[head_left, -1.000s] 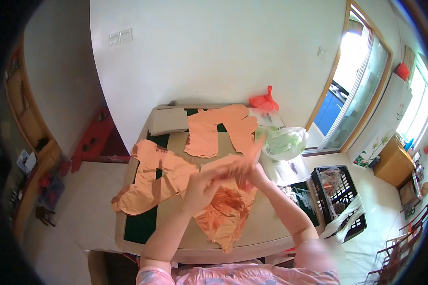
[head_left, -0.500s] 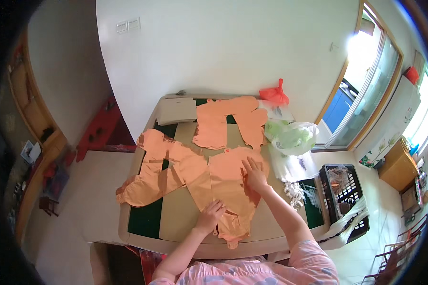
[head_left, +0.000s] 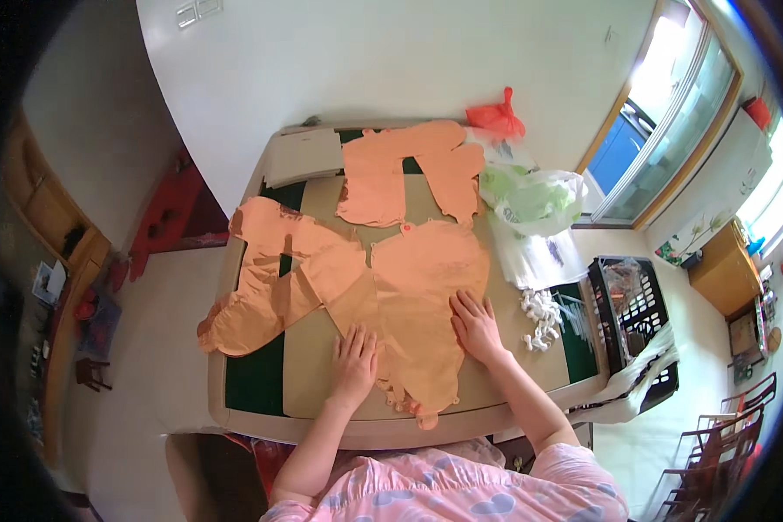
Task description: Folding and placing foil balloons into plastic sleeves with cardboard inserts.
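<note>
Hands lie flat and open on the nearest orange fabric piece (head_left: 426, 296), which is spread on the tabletop (head_left: 304, 383) right in front of the person. The left hand (head_left: 354, 355) presses palm down on that piece's near-left edge, fingers stretched and together, gripping nothing. The right hand (head_left: 474, 324) rests palm down on its right side, fingers splayed, likewise closed on nothing.

Judging from how things lie, the smoothing of this piece looks well along: its upper part is flat and unwrinkled, while the scalloped lower edge, hanging toward the near rim of the tabletop, looks a little uneven and may want more pressing. Left of this piece, a second orange fabric piece (head_left: 270, 278) lies crumpled and overlapping, one end drooping over the tabletop's left rim; that one appears not yet flattened. Beyond the near piece, toward the wall, two more orange cut pieces (head_left: 409, 170) already lie flat side by side.

Right of the near piece sit a heap of small white bits (head_left: 539, 317) and a clear plastic bag with green contents (head_left: 531, 200); farther right, off the tabletop, stands a black crate (head_left: 631, 309). A red bag (head_left: 494, 117) is at the far corner.
</note>
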A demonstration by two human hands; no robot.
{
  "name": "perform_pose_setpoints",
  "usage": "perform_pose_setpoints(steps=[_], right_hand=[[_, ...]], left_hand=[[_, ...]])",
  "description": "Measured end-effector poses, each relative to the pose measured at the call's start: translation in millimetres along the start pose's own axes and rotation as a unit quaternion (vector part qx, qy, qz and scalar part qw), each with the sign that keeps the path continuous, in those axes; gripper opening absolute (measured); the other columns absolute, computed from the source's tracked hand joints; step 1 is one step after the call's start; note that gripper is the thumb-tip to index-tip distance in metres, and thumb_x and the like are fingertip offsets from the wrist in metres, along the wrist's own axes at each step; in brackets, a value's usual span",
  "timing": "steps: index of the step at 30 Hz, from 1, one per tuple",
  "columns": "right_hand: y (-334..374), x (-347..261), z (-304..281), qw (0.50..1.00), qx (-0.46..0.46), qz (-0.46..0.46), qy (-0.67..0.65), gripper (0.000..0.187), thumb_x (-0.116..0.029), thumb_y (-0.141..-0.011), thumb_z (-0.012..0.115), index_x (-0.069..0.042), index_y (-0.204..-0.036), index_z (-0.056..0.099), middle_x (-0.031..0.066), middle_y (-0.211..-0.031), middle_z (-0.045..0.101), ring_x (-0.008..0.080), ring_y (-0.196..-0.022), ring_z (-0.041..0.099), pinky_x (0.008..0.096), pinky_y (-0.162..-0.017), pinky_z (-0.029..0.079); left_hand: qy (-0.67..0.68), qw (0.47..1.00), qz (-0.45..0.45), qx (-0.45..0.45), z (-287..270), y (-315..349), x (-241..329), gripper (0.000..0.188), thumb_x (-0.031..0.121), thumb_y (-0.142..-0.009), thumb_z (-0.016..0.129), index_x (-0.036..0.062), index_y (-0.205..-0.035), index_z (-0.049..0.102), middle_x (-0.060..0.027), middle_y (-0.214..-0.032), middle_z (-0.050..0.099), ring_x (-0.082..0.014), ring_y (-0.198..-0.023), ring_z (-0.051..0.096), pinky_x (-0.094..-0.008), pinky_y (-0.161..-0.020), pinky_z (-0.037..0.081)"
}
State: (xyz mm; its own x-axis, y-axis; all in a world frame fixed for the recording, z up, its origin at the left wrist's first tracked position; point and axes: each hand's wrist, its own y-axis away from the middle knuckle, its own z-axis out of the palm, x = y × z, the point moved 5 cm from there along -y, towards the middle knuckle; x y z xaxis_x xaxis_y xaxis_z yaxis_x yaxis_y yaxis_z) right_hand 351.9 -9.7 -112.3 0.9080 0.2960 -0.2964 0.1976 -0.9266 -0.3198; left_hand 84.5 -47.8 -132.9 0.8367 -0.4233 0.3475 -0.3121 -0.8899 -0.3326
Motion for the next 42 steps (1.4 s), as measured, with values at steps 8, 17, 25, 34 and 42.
perform_pose_setpoints(steps=[8, 17, 25, 34, 42], right_hand=[[-0.5, -1.6, 1.6, 1.000, 0.016, 0.003, -0.007, 0.040, -0.020, -0.094, 0.054, -0.009, -0.132, 0.054, 0.0114, -0.140, 0.049, 0.0296, -0.133, 0.042, 0.0569, -0.109, 0.029], [0.7, -2.7, 0.7, 1.000, 0.020, 0.010, -0.006, 0.040, -0.020, -0.093, 0.055, -0.010, -0.132, 0.053, 0.0115, -0.139, 0.050, 0.0297, -0.132, 0.044, 0.0564, -0.109, 0.030], [0.7, 0.1, 1.4, 1.000, 0.016, 0.019, -0.012, 0.041, -0.021, -0.093, 0.055, -0.010, -0.133, 0.053, 0.0116, -0.140, 0.049, 0.0289, -0.133, 0.042, 0.0544, -0.111, 0.028], [-0.5, -2.2, -0.8, 1.000, 0.029, 0.006, 0.000, 0.040, -0.021, -0.092, 0.055, -0.009, -0.131, 0.054, 0.0107, -0.138, 0.050, 0.0272, -0.133, 0.042, 0.0543, -0.110, 0.028], [0.3, -3.0, -2.2, 1.000, 0.023, 0.011, -0.003, 0.042, -0.021, -0.092, 0.056, -0.009, -0.132, 0.054, 0.0122, -0.139, 0.050, 0.0293, -0.133, 0.042, 0.0543, -0.111, 0.027]], left_hand=[[-0.004, 1.000, -0.001, 0.017, -7.2, 3.4, 2.1, 0.039, 0.022, -0.092, 0.055, 0.0054, -0.128, 0.054, -0.0160, -0.139, 0.048, -0.0330, -0.134, 0.040, -0.0552, -0.107, 0.032], [0.068, 0.980, 0.164, -0.088, 2.7, -48.4, 63.2, 0.052, 0.034, -0.091, 0.059, 0.0145, -0.137, 0.048, -0.0163, -0.148, 0.037, -0.0327, -0.139, 0.033, -0.0538, -0.110, 0.029], [0.029, 0.974, 0.179, -0.139, 29.4, -54.9, 49.1, 0.050, 0.039, -0.092, 0.056, 0.0193, -0.138, 0.049, -0.0136, -0.149, 0.036, -0.0317, -0.140, 0.031, -0.0531, -0.112, 0.024], [0.021, 0.974, 0.165, -0.155, 26.4, -58.1, 45.9, 0.049, 0.040, -0.094, 0.052, 0.0194, -0.138, 0.050, -0.0130, -0.150, 0.035, -0.0298, -0.142, 0.027, -0.0523, -0.114, 0.022], [0.030, 0.980, 0.145, -0.131, 32.6, -58.2, 54.2, 0.055, 0.042, -0.090, 0.058, 0.0183, -0.138, 0.049, -0.0144, -0.152, 0.032, -0.0301, -0.142, 0.027, -0.0548, -0.114, 0.021]])
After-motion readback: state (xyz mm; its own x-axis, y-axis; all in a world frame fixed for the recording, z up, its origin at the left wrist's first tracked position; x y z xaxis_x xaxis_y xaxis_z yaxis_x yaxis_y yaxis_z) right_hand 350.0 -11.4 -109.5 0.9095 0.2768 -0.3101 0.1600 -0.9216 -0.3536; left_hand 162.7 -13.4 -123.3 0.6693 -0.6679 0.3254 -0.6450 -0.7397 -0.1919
